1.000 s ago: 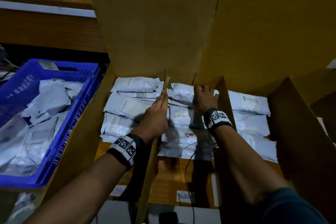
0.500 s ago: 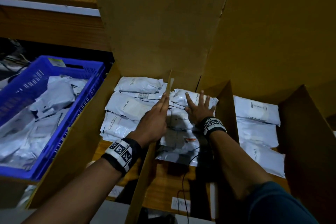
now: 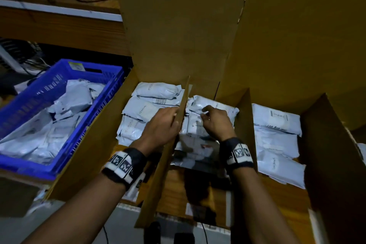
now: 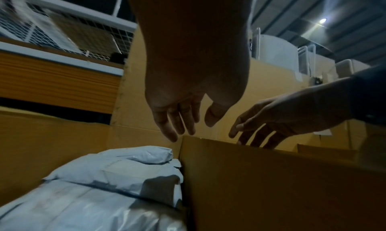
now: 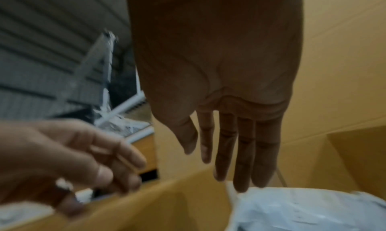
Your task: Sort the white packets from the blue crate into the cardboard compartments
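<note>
Your left hand (image 3: 161, 127) is resting loose-fingered against the cardboard divider (image 3: 179, 125), holding nothing, while your right hand (image 3: 214, 123) is hovering empty, fingers relaxed, over the white packets (image 3: 210, 109) in the middle compartment. More are waiting in the blue crate (image 3: 59, 93) (far left). Careful: that divider is leaning, so a nudge could be tipping it and mixing stacks.

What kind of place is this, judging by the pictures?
Probably a parcel sorting or warehouse area: white packets stacked in cardboard compartments, a blue crate holding more packets, and wire mesh racking behind.
</note>
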A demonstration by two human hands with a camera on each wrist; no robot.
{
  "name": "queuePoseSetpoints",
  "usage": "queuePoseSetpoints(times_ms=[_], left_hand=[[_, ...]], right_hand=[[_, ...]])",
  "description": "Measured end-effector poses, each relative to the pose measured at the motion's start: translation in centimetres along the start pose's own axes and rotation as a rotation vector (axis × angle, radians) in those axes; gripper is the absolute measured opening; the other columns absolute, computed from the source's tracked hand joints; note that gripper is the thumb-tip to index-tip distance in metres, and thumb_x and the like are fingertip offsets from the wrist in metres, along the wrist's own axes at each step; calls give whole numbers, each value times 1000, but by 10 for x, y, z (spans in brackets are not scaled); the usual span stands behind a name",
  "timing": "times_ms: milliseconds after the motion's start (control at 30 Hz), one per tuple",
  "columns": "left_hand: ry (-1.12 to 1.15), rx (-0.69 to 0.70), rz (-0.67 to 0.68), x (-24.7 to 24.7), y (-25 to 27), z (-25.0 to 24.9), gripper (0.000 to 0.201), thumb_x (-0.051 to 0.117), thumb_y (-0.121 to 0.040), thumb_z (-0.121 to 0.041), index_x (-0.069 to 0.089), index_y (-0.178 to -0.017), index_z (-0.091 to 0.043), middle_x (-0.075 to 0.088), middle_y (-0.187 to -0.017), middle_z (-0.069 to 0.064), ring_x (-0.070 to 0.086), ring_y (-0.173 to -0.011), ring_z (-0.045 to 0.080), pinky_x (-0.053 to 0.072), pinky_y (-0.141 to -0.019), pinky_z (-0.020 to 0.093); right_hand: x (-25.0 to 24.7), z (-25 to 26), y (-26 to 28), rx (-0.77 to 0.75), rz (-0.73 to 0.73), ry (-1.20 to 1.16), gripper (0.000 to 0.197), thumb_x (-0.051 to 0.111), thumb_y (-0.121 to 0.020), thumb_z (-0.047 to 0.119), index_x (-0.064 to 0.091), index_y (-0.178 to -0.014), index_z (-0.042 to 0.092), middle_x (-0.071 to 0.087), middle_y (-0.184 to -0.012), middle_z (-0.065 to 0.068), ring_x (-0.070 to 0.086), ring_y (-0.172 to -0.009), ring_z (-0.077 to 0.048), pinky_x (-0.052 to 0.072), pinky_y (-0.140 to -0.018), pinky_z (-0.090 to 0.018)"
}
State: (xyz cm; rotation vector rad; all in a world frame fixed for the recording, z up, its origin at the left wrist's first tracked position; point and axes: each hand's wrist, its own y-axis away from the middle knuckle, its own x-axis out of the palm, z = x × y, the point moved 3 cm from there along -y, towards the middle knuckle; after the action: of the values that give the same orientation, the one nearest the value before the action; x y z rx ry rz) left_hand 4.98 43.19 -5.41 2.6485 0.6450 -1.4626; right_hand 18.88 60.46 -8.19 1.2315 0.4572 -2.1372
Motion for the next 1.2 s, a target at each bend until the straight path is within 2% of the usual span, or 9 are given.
queuePoseSetpoints(times_ms=[133,267,567,633,733,867,1000,1067,1200], left_hand=[[-17,-156,10,-19,57,19,40,61,-103,-22,58,-143,-25,65,-136,-4,59,-125,19,52,-99,39],[-44,-171,-26,-50,117,34,32,65,-102,-22,65,-134,-23,70,-127,-2,64,-118,21,53,-93,37],[-166,-287,-165,-157,188,139,31,61,-98,-34,66,-128,-27,72,-123,-2,66,-115,24,55,-93,41],[-204,-334,-145,-179,202,185,32,58,-97,-36,65,-126,-25,71,-121,1,65,-115,28,54,-93,44],[-262,-377,-45,-200,228,257,34,60,-101,-36,67,-128,-17,70,-122,10,63,-118,35,52,-97,46],[-348,-252,23,-211,258,307,64,27,-101,-61,76,-107,-20,75,-105,9,68,-105,34,48,-96,45],[-302,-185,140,-217,265,320,56,28,-105,-54,69,-127,-23,70,-123,3,60,-122,26,35,-114,46],[-258,-145,199,-224,260,329,46,37,-107,-45,69,-128,-20,72,-126,5,61,-121,29,40,-109,44],[-244,-64,315,-236,246,343,28,48,-109,-37,71,-118,-25,75,-116,4,64,-111,30,46,-88,39]], right_hand=[[4,37,57,-144,-59,-74,21,61,-100,34,72,-113,22,78,-99,-8,72,-95,-30,57,-78,-42],[17,81,94,-310,-98,-74,10,62,-97,23,70,-100,18,72,-90,-8,69,-83,-30,55,-70,-44],[50,206,138,-494,-27,-68,20,72,-98,26,72,-115,17,70,-101,-4,66,-91,-23,46,-74,-32],[61,238,141,-483,11,-81,21,70,-99,29,71,-117,17,70,-105,-3,65,-93,-20,42,-76,-29],[93,291,146,-445,30,-92,21,68,-95,32,73,-112,20,70,-101,-4,66,-94,-24,51,-81,-39],[146,364,156,-422,42,-83,20,70,-93,26,72,-111,19,69,-103,-9,65,-99,-33,48,-85,-40],[199,418,165,-389,22,-33,32,74,-94,15,67,-123,2,65,-114,-25,64,-102,-44,50,-81,-45],[227,430,164,-336,41,10,37,77,-89,7,65,-119,-10,64,-108,-33,65,-92,-52,56,-74,-49],[272,433,153,-204,87,101,39,58,-97,22,58,-119,-10,54,-114,-36,58,-97,-56,50,-78,-54]])
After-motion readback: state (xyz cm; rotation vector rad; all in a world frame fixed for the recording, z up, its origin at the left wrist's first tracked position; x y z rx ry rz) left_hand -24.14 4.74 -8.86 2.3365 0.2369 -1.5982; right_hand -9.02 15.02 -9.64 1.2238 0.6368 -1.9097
